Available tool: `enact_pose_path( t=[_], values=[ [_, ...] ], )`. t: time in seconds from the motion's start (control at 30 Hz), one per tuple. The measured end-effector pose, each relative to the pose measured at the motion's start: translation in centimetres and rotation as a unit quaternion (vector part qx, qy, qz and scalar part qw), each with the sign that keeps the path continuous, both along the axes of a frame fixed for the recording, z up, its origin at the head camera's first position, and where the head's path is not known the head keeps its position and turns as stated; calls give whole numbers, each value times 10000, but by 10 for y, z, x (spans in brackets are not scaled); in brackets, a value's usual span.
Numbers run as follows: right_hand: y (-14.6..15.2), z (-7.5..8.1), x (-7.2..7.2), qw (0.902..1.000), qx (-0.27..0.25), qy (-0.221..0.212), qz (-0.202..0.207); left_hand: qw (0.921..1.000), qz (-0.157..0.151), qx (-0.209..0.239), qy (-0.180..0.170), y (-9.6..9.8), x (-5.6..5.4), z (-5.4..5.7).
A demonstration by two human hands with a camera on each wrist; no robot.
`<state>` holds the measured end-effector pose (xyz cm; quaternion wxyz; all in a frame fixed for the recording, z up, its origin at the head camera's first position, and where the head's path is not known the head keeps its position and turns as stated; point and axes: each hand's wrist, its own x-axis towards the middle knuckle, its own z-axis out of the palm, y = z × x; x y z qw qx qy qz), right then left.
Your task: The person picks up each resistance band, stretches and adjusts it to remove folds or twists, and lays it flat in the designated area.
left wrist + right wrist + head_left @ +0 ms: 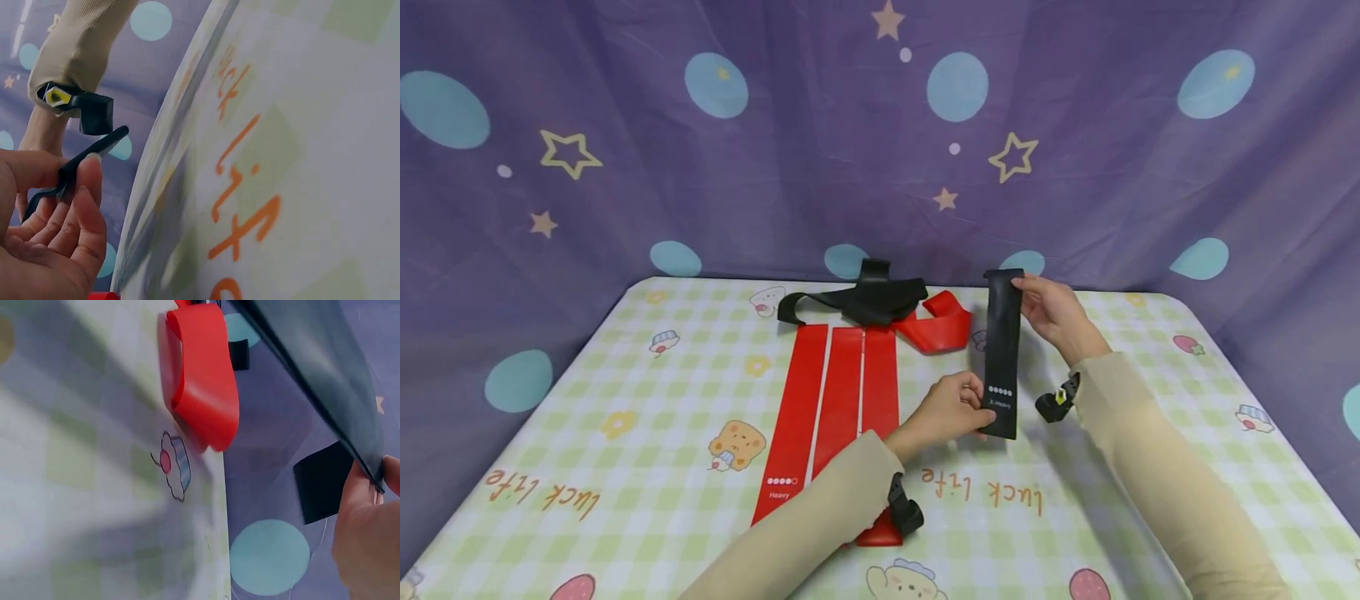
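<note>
A black resistance band, printed X-Heavy with a row of dots, hangs upright above the right half of the table. My left hand pinches its lower part by the edge, thumb near the print. Higher up, my right hand holds the opposite edge between thumb and fingers. The left wrist view shows the band edge-on, between the thumb and fingers of the left hand. In the right wrist view, a short black end folds over beyond the right hand.
Three red strips lie side by side left of the held band, one marked Heavy; my left forearm covers part of them. Behind them are a crumpled black band and a red loop. A purple curtain backs the checked tablecloth.
</note>
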<state>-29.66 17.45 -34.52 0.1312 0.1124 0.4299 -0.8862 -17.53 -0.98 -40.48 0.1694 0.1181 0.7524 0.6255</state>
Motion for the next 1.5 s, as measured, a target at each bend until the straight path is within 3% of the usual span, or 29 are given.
enact_pose_path(
  t=[0.27, 0.5, 0.77, 0.97, 1.07, 1.2, 1.37, 1.5],
  values=[
    [1, -1, 0, 9999, 120, -95, 57, 9999, -130, -34, -18, -7, 17, 0],
    [3, -3, -3, 9999, 22, -48, -97, 9985, -523, -128, -78, -12, 38, 0],
    [8, -5, -1, 10000, 17, -38, -71, 9984, -541, -145, -113, -13, 51, 0],
    [11, -14, 1, 9974, 704, 85, 80, 9975, -547, -440, 116, -23, 57, 8],
    [13, -22, 5, 9929, 1162, 82, 224, 9970, -565, -487, 210, -30, 59, 12],
    [17, -35, 9, 9836, 1746, 76, 440, 9972, -625, -412, 71, -40, 61, 16],
    [12, -48, 9, 9612, 2640, 1, 802, 9965, -602, -554, -173, -53, 66, 16],
    [7, -53, 9, 9463, 3047, 36, 1076, 9954, -679, -664, -131, -63, 71, 16]
  ],
)
